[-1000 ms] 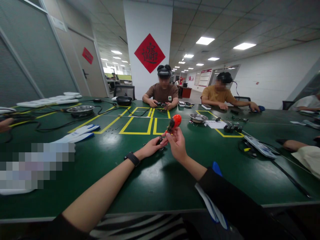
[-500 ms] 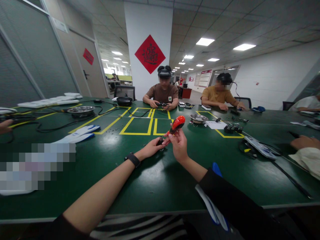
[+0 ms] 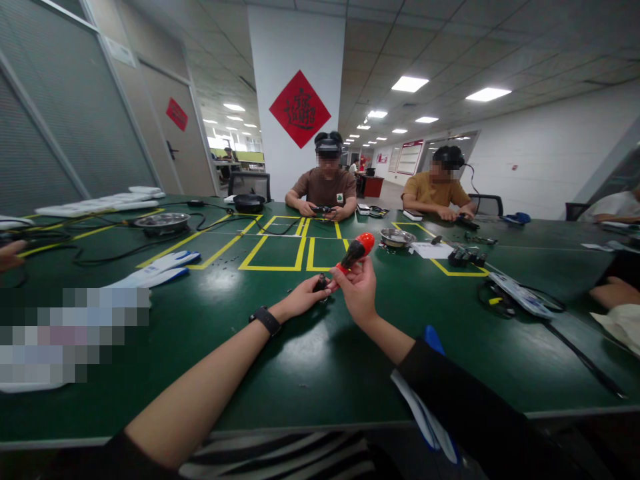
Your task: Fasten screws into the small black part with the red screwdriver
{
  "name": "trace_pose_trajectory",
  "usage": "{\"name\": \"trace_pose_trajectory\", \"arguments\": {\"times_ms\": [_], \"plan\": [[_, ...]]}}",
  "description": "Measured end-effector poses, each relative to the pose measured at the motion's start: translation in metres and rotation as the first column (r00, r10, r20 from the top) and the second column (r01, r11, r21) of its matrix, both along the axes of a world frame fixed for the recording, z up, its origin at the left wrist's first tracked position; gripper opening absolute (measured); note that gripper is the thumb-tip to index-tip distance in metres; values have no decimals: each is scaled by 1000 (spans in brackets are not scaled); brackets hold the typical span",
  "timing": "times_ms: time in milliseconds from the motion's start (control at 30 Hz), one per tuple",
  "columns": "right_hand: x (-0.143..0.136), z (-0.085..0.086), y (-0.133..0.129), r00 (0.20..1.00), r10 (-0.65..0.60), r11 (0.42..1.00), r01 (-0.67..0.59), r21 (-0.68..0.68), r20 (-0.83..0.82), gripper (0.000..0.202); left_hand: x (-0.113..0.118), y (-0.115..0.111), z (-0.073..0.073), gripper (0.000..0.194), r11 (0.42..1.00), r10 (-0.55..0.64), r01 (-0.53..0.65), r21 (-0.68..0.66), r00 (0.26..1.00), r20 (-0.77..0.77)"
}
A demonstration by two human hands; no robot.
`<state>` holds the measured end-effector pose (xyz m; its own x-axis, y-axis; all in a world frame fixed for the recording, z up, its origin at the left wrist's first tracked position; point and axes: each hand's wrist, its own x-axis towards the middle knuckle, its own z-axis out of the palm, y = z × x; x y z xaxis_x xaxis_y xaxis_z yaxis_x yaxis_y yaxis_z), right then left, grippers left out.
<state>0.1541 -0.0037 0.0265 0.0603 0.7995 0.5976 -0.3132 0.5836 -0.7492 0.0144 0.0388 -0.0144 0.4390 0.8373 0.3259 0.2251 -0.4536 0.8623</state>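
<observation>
My right hand [image 3: 361, 291] is closed round the lower part of a screwdriver [image 3: 358, 251] with a red and black handle. The handle tilts up to the right, and its shaft is hidden behind my fingers. Just left of it, my left hand [image 3: 300, 297] grips a small black part [image 3: 321, 283] with a shiny metal bit on top, low over the green table. The fingertips of both hands meet near this part. Exactly where the screwdriver tip sits, I cannot see.
White-and-blue gloves [image 3: 165, 268] lie at left, another glove [image 3: 425, 417] under my right forearm. A metal bowl [image 3: 398, 237], a paper sheet [image 3: 433, 249] and black parts [image 3: 467, 257] are ahead to the right. Two people [image 3: 325, 183] sit across the table [image 3: 280, 393].
The screwdriver handle has turned in my right hand, showing more black, and leans slightly further right. My left hand stays almost still. The co-worker at far right has moved a hand.
</observation>
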Motion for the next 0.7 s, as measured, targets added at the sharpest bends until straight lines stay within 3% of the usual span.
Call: {"name": "trace_pose_trajectory", "arguments": {"times_ms": [267, 700], "plan": [[3, -2, -1, 998, 50, 998, -51, 27, 41, 28, -1, 4, -4, 20, 1000, 6, -6, 13, 1000, -5], [2, -4, 0, 997, 29, 999, -32, 32, 67, 21, 0, 1, -5, 21, 999, 21, -20, 41, 999, -29]]}}
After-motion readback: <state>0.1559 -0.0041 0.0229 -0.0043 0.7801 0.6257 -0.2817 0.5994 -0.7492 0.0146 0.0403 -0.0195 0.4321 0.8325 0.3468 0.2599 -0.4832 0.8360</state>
